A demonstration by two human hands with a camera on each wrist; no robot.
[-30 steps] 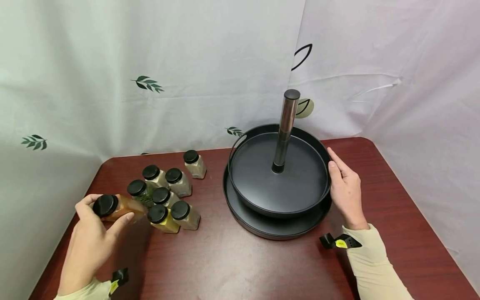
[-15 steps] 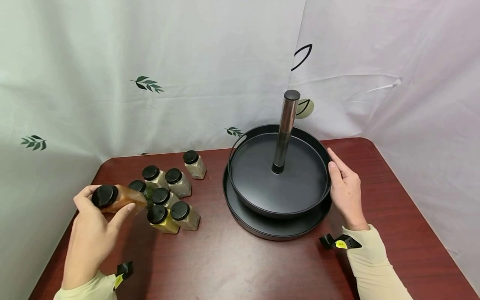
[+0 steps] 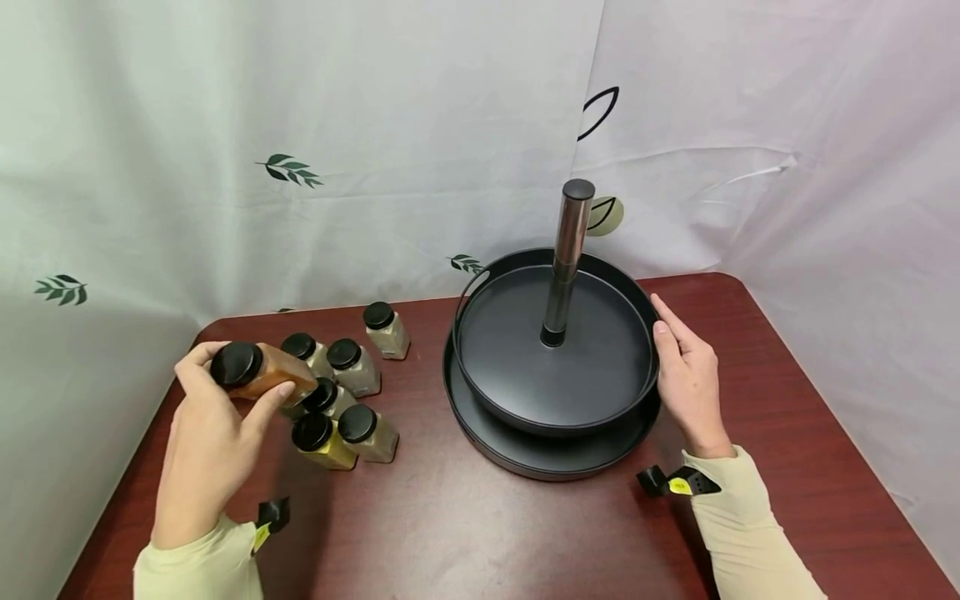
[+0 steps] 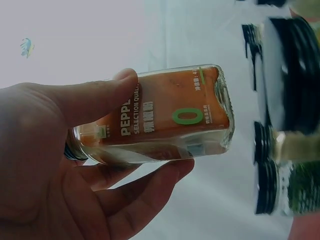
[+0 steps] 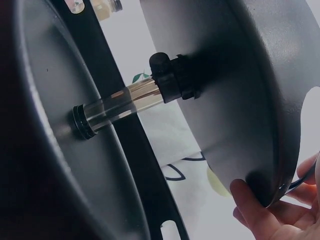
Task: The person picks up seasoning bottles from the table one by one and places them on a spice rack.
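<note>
My left hand (image 3: 202,454) grips a spice jar (image 3: 279,372) of orange-red powder with a black lid, tilted on its side above the other jars. In the left wrist view, the thumb lies across its label, which reads "PEPPE". My right hand (image 3: 690,392) holds the right rim of the upper tray (image 3: 502,358) of a black two-tier rack. The right wrist view shows the thumb (image 5: 250,202) under the tray and fingers at its rim slot. A metal post (image 3: 567,250) rises through the upper tray, above the lower tray (image 3: 551,468).
Several black-lidded spice jars cluster at the table's left, including a yellow one (image 3: 330,450) and a green one (image 4: 304,187). One pale jar (image 3: 387,337) stands apart near the back edge. White patterned cloth (image 3: 420,150) hangs behind the reddish-brown table (image 3: 465,533).
My left hand has lifted the orange-red jar and carried it to the right, so it now covers the green jar. The right hand and the rack hold nearly still.
</note>
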